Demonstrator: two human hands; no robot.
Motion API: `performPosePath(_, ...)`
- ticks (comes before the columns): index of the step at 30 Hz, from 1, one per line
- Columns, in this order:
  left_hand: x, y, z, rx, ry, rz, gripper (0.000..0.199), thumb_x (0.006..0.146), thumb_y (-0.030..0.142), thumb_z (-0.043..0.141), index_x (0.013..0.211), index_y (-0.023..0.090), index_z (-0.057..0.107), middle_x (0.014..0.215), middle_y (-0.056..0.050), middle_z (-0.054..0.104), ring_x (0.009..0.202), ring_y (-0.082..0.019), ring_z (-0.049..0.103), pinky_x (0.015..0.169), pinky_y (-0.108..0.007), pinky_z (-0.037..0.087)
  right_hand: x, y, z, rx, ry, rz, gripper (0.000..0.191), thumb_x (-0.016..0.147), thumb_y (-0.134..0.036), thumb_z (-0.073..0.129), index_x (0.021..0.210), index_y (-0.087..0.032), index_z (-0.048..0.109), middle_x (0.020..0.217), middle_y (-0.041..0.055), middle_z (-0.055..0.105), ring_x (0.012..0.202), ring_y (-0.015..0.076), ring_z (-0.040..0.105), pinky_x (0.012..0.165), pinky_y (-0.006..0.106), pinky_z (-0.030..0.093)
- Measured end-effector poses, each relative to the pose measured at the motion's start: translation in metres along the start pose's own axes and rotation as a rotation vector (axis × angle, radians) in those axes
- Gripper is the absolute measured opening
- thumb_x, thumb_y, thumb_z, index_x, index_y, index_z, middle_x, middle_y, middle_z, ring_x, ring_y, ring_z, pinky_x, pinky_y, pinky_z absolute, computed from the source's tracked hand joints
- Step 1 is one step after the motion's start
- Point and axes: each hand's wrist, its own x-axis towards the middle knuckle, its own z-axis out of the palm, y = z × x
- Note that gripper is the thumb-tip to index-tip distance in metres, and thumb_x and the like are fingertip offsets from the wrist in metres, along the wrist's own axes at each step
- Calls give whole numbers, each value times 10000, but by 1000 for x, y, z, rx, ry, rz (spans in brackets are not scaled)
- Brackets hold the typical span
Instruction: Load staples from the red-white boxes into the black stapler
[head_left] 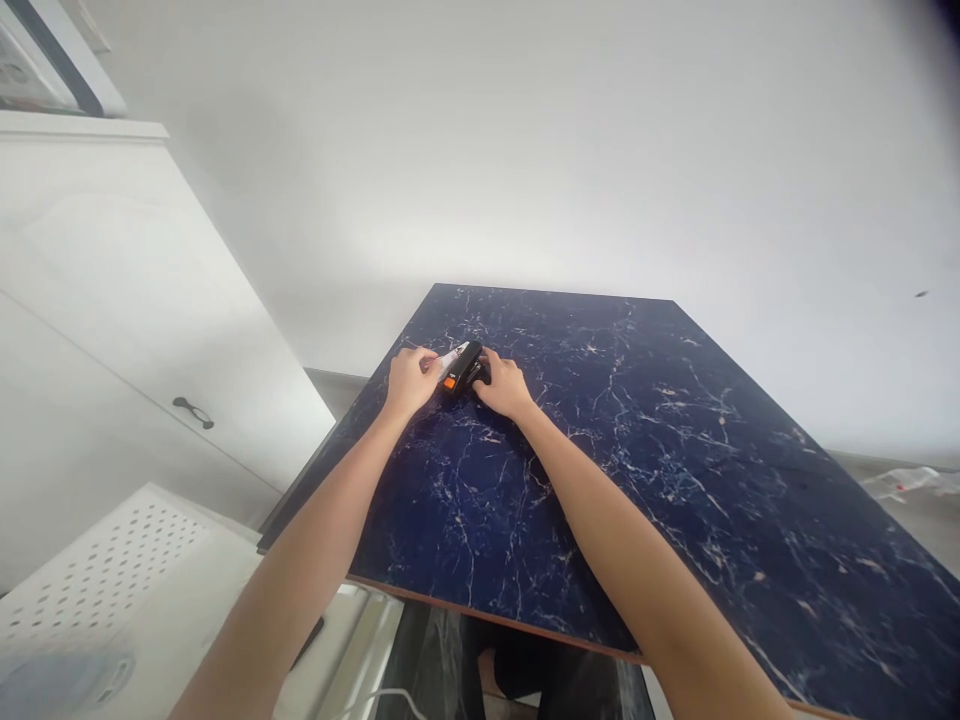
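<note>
Two bare hands are gripping a small black object near the middle of the tabletop's left half, closer to the far edge than to the near one. The dark blue, marble-patterned tabletop is running up to a straight far edge, and its left edge is passing just beyond the left hand. That hand's fingers are curling over the object's left end, where a white strip is sticking out. The right hand is pressing its fingers around the object's black right end, so both hands are narrow and touching it, with only the object between them. An orange patch is showing on the side facing the person. Both forearms are reaching in across the near side, the left one passing close to the near-left corner and the right one crossing the brown edge band. The widest stretch of tabletop is spreading out to the right, well apart from the hands, toward the far-right and near-right corners. Beyond the left edge, a white cabinet with a dark handle is standing beside the tabletop, a perforated white panel is sitting lower down, and a white wall is rising behind everything.
</note>
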Motion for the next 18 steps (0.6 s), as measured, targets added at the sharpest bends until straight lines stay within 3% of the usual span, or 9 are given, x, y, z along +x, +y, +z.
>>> performPosePath(7,3,1,-6,3,-163,25,346,949,333,549,1234,208,701,1232,-118,700,1175,-296,628,1069,-433,462,1,1,-1,26,29,-5,702,792,-262,587,1480,-173,477,1374,111,649,1291,354,544,1111,515,413)
performPosePath(10,3,-2,-14,-78,-214,-15,413,962,394,529,1325,244,657,1384,-101,629,1332,-307,529,1134,-471,407,4,4,-1,59,-22,-27,792,774,-233,600,1538,-184,399,1466,110,592,1368,354,490,1142,515,387)
performPosePath(13,0,-3,-20,-73,-304,49,492,899,462,637,1356,282,643,1509,-92,529,1459,-338,389,1188,-509,338,4,7,-3,157,-20,9,788,776,-195,591,1536,-190,386,1377,89,663,1326,313,533,1119,466,417)
performPosePath(16,-2,-2,-23,-43,-401,125,699,816,553,738,1449,309,571,1613,-106,405,1540,-373,240,1219,-556,271,-4,7,-10,184,30,24,602,792,-189,573,1394,-192,541,1190,76,732,1172,279,618,1026,420,480)
performPosePath(18,-2,-3,-24,-62,-446,130,798,799,598,746,1508,321,506,1640,-111,367,1558,-380,205,1219,-568,267,-14,8,-16,119,45,12,385,795,-186,556,1163,-199,669,1053,69,741,1065,279,642,958,406,503)
